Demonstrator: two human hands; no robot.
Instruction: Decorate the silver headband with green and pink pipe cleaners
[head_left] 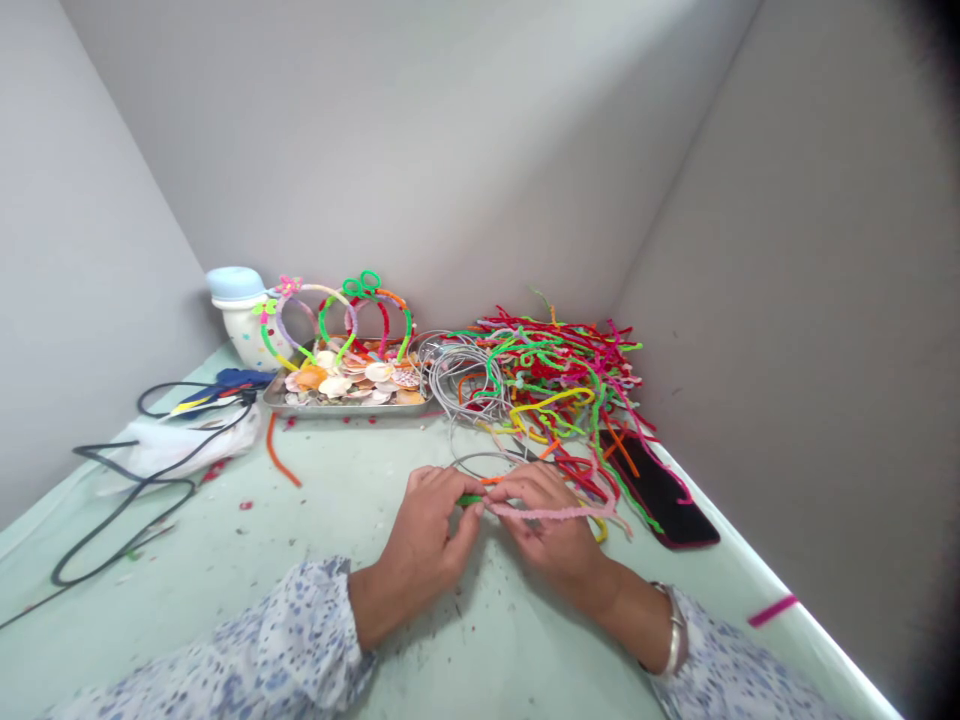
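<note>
Left hand (427, 535): nearly closed, thumb and forefinger pinching a short green piece (471, 499) that shows between them.
Right hand (551, 530): fingers curled in, tips meeting the left hand's, closed on a pink pipe cleaner (555, 514).
Pink pipe cleaner: starts at the meeting fingertips and runs across the right hand, its other end near the heap.
Wire: a thin grey arc rises just beyond the fingers; whether it joins the green piece is hidden.
Bracelet (674, 632): around the right wrist, by the patterned sleeve (739, 660).
Heap (566, 365): tangled pipe cleaners in red, green, yellow and pink, beyond the right hand, some trailing over the phone (679, 510).
Wire coil (469, 385): between the heap and the tray.
Tray (352, 409): metal, filled with shells (335, 386); colourful headbands (346, 300) stand upright at it.
Jar (251, 325): white with a blue lid, behind the tray's left end.
Cable (124, 490): black, looping at the left of the desk (300, 525).
</note>
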